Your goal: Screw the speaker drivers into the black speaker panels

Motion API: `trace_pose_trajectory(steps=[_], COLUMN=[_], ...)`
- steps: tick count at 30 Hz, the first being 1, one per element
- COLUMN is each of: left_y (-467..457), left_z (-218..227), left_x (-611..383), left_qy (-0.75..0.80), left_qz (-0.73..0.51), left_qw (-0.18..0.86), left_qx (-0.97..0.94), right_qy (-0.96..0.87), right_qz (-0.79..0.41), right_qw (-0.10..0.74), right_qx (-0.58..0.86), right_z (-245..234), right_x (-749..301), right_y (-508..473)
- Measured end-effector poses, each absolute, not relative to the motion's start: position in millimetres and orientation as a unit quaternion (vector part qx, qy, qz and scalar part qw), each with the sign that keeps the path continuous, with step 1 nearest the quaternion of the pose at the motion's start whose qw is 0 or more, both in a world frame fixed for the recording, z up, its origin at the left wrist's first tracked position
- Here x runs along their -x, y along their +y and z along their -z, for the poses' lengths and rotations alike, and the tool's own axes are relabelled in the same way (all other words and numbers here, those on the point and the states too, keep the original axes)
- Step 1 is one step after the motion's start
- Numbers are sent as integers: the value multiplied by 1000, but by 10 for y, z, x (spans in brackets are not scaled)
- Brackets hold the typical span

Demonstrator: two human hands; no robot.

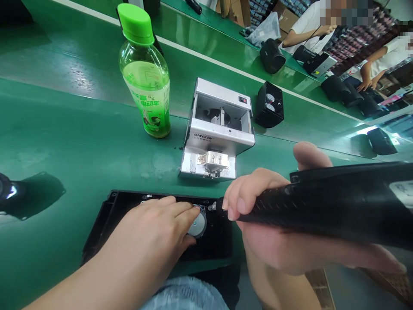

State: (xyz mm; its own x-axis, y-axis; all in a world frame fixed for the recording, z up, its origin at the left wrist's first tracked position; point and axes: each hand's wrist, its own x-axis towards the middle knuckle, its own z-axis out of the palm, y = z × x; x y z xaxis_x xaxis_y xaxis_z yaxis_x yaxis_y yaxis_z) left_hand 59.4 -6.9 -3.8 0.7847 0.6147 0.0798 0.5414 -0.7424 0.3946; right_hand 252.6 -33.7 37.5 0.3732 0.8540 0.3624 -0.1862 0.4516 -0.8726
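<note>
A black plastic speaker panel (217,243) lies on the green bench top close in front of me. My left hand (155,228) rests across it, with fingers and thumb closed around a round silver speaker driver (198,224) set in the panel. My right hand (274,252) is wrapped around a black electric screwdriver (325,206), held nearly level. Its metal tip points left, right beside the driver's edge by my left fingertips. Whether the tip touches a screw is too small to tell. My left hand hides part of the panel.
Behind the panel stands a silver screw feeder (222,135) marked WEIXIN. A green-capped bottle (145,86) is at its left, an open black speaker box (270,105) at its right. Another dark part (11,191) sits at far left. Two people work across the bench among black speakers (272,56).
</note>
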Motion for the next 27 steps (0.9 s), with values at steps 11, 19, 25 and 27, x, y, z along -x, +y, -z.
trace_pose_trajectory(steps=[11,19,25,27], left_y=[-87,-44,16,16], left_z=[49,-2,-69,-65], left_x=[-587,-611,-641,-637], left_qy=[317,326,325,322], left_qz=[-111,-65,3,-2], left_qw=[178,223,239,238], left_qx=[-925,-916,-915,-916], right_qy=[-420,-454,-471,-470], right_qz=[-377,-388,-383,-376], right_qw=[732,705,719,724], right_qx=[381,382,339,339], right_z=[-316,-272,-105,-77], right_x=[-2542,-2555,-2545,-2522], right_y=[-329,-368,-320,-295])
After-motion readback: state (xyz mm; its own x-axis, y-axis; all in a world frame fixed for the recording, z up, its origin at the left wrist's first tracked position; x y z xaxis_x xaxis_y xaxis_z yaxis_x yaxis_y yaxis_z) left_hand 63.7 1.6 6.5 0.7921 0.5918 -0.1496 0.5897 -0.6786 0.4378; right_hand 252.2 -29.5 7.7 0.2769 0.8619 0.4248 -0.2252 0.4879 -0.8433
